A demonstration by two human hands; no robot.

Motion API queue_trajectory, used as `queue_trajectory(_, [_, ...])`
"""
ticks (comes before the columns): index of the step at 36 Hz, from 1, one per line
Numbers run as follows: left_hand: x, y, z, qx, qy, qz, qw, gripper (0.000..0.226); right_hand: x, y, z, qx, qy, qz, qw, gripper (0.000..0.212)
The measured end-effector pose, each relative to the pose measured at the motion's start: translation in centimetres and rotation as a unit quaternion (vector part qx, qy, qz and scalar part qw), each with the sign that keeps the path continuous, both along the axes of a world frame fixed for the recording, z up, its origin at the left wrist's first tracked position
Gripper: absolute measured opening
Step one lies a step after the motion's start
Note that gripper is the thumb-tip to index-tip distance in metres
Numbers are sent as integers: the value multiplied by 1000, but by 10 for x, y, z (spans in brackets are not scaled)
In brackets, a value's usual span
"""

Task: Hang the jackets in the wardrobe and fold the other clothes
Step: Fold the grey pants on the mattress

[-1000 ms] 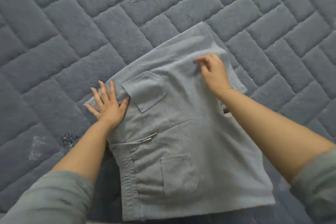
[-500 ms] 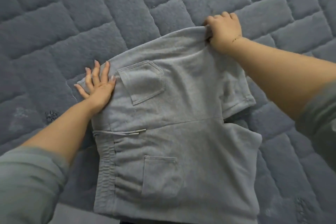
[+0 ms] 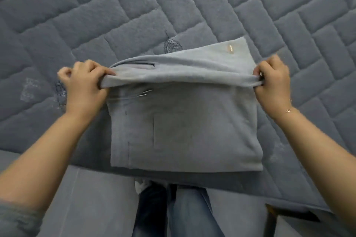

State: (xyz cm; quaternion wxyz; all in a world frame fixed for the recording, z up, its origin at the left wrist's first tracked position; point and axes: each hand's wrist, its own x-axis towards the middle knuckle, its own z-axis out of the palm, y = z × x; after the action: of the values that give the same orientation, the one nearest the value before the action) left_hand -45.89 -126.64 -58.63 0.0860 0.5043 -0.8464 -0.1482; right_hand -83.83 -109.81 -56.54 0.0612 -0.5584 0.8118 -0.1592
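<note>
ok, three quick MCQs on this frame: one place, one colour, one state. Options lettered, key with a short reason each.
1. Where does the garment lie?
A. on a quilted bedcover
B. on a hanger
C. in a drawer

2. Its colour?
A. red
B. light grey
C. black

3. What are the left hand and right hand doing?
A. both flat on the cloth
B. both gripping the folded edge
C. only one touching it

Key: 1 A, quilted blocks surround it; 2 B, pale grey cloth; 3 B, fingers curl round each end of the raised fold.
</note>
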Motion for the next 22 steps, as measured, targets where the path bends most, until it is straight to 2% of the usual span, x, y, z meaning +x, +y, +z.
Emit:
queue_trajectory(3, [18,50,11,-3,-6,-54,999,25,15,70,0,8,16,-13,1000,19])
queue_trajectory(7, [37,115,-2,30,4,-131,991,12,38,156,-14,57,68,-38,995,16])
queue_trajectory(9, [44,143,-16,52,-10,-182,982,15,49,192,-27,96,79,-56,991,19])
queue_trajectory(11, [52,165,-29,86,-28,-208,974,30,60,218,-40,141,78,-66,985,28])
queue_trajectory(16, [67,187,-41,144,-7,-173,974,37,85,251,-62,195,59,-95,974,32])
queue_trajectory(19, [67,183,-40,168,28,-195,966,37,90,255,-64,187,68,-141,970,27])
queue_trajectory(22, [70,181,-39,189,18,-219,957,38,91,254,-65,192,63,-187,961,18])
